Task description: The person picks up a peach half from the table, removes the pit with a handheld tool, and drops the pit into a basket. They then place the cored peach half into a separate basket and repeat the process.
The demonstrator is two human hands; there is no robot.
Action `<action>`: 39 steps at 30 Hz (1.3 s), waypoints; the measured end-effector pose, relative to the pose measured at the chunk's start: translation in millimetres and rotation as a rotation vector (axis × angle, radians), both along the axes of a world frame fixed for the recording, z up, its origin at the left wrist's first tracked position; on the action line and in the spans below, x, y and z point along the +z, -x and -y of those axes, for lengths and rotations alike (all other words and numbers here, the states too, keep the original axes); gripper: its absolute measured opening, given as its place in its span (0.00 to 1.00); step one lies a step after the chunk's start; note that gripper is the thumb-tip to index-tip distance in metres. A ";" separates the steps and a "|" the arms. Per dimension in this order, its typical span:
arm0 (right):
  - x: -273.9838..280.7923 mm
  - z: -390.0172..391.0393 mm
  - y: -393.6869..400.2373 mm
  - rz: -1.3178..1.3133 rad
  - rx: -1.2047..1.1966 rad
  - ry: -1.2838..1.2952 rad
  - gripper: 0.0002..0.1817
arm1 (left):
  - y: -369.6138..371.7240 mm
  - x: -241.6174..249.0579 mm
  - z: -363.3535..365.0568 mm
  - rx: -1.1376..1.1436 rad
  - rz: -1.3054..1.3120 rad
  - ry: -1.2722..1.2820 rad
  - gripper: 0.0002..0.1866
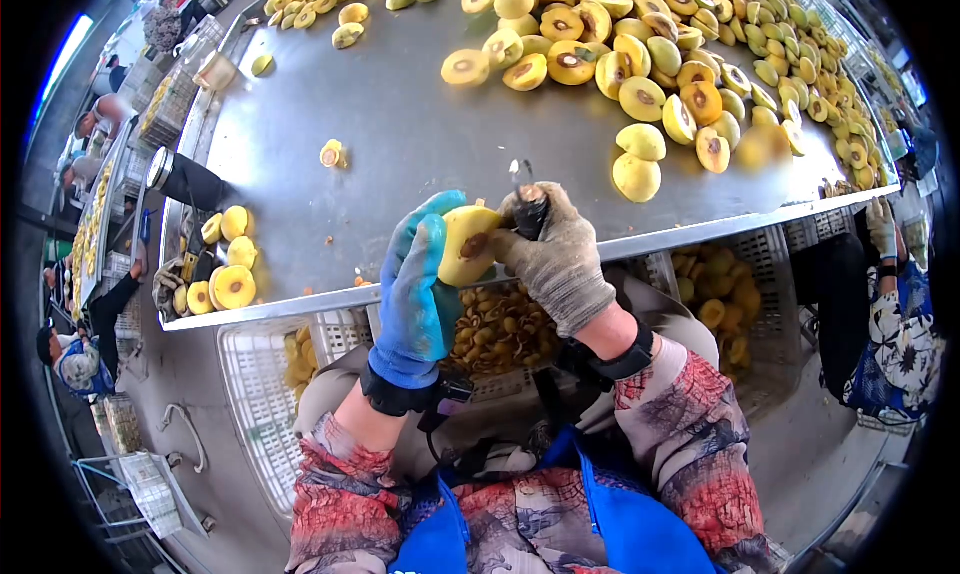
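Observation:
My left hand [412, 289], in a blue glove, is closed round a halved yellow peach [466, 236] above the table's near edge. The peach's cut face, with a brown centre, is turned toward my right hand [568, 259]. That hand wears a grey knit glove and grips a small pitting tool [532, 212] by its dark wrapped handle. A thin metal tip points up and away from the peach. My right fingers are right beside the fruit, seemingly touching it. A small peach piece [333, 154] lies farther off on the metal table [400, 144].
Many halved peaches [640, 99] are heaped at the back right. More halves [235, 287] sit at the near left corner. Below the table edge stand white crates [255, 374] and a heap of peach pieces [505, 329]. Other people work at left and right [890, 344].

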State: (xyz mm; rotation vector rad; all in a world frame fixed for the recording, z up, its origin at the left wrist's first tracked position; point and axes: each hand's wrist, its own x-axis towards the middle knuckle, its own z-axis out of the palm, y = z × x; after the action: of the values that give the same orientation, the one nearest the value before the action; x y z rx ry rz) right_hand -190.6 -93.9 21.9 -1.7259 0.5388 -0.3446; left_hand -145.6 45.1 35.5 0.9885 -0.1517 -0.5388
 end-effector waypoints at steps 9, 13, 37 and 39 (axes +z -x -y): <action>11.7 -4.1 13.6 0.233 0.071 0.253 0.08 | 2.8 -10.2 -2.5 -0.120 -0.133 0.155 0.23; 6.4 -4.9 14.5 0.140 0.075 0.345 0.07 | 1.2 -13.2 -0.9 -0.241 0.004 0.161 0.29; 1.7 -20.5 27.5 0.057 0.378 0.180 0.18 | -20.4 -6.4 2.6 -0.021 -0.116 0.249 0.25; 3.1 -20.8 20.6 -0.079 0.390 0.273 0.23 | -20.7 0.3 7.2 0.006 -0.108 0.228 0.26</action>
State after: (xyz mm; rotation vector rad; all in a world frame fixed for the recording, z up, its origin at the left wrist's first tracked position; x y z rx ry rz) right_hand -211.2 -73.2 25.0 -2.0672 0.2066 -0.0725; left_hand -124.9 37.8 35.7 0.7358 -0.1110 -0.5549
